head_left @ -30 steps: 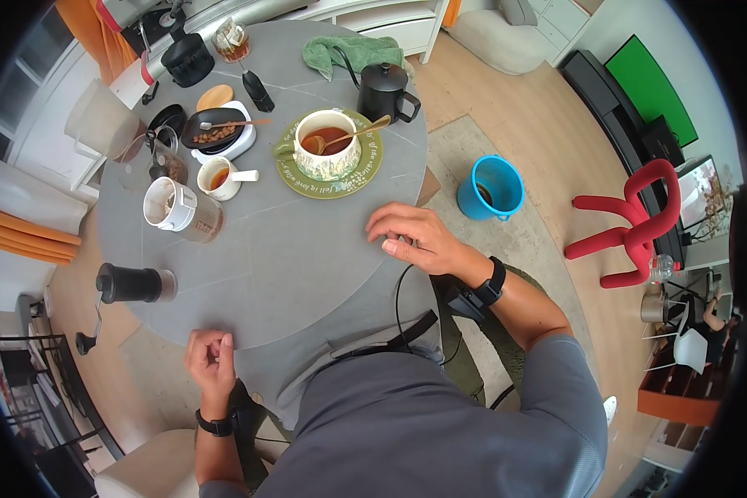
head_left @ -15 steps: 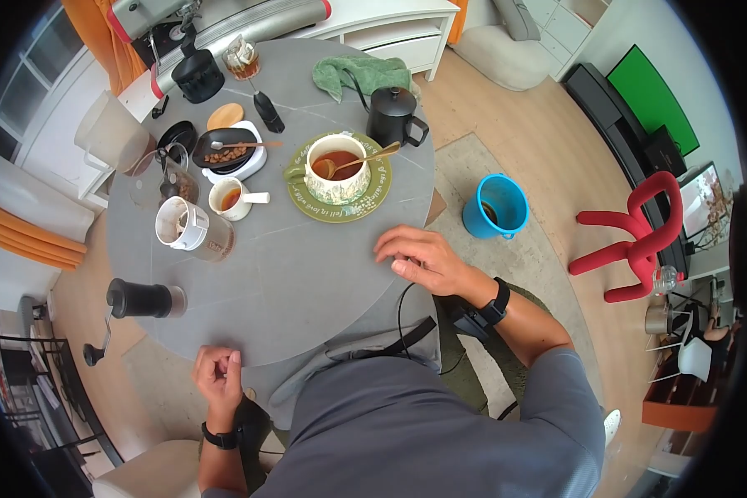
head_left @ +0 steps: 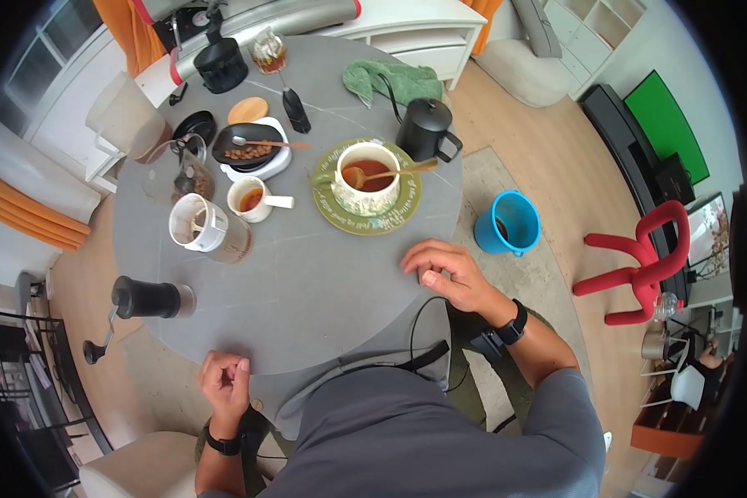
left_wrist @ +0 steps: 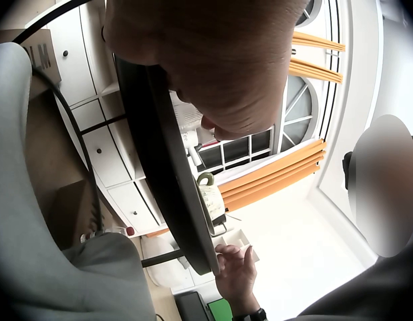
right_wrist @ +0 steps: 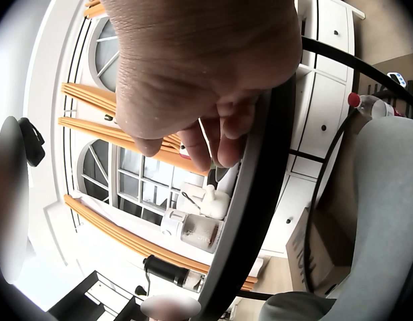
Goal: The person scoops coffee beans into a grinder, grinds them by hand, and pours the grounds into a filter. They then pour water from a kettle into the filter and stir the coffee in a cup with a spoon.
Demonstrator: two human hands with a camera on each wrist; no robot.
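Both hands hold nothing. My left hand (head_left: 226, 383) rests at the near left edge of the round grey table (head_left: 307, 311), fingers loosely curled. At the table's right edge lies my right hand (head_left: 452, 278), its fingers relaxed and bent over the tabletop. Beyond it, nearest to that hand, a big patterned cup (head_left: 365, 199) of reddish-brown liquid stands on a green saucer (head_left: 340, 217). A wooden spoon (head_left: 407, 168) leans in the cup, its handle over the rim. The black hand grinder (head_left: 147, 297) lies on its side beyond my left hand.
A clear canister (head_left: 228, 241) and a white mug (head_left: 249, 199) stand left of centre. Behind them are a scale (head_left: 274, 162) with a dish of beans and a black frother (head_left: 295, 110). A black kettle (head_left: 423, 129) stands back right. On the floor is a blue bucket (head_left: 506, 222).
The head view has shifted, so the table and its things appear further right and lower. Both hands stay at the table's edge, and the things keep their places on it.
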